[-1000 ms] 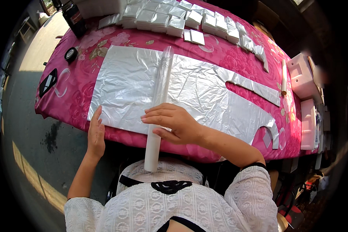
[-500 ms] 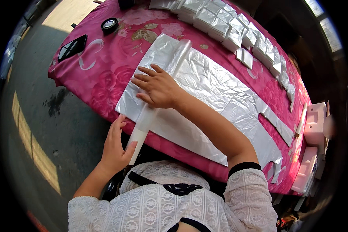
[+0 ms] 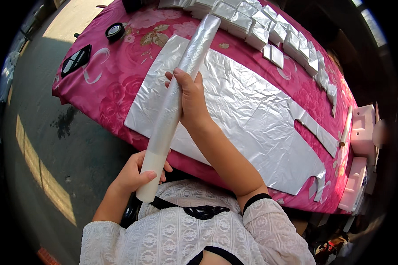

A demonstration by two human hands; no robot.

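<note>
A long roll of clear plastic film on a pale tube slants upward in front of me, lifted over the table edge. My left hand is closed round its bare, whitish lower end. Higher up, my right hand wraps the film-covered middle, thumb on top. Beneath the roll lies a thin, silvery plastic sheet, spread flat and creased all over. Its right end has curved cut-outs that leave strap-like strips. The roll hides part of the sheet's left portion.
A pink flowered cloth covers the table. Several stacks of folded silvery plastic packets line the far edge. At the far left are a phone and a black roll of tape. Pink foam boxes and a thin tube sit at the right.
The roll has come up off the sheet and is tilted with its far end raised. My right hand, earlier spread flat, now grips its middle; my left hand has closed on the lower end.
</note>
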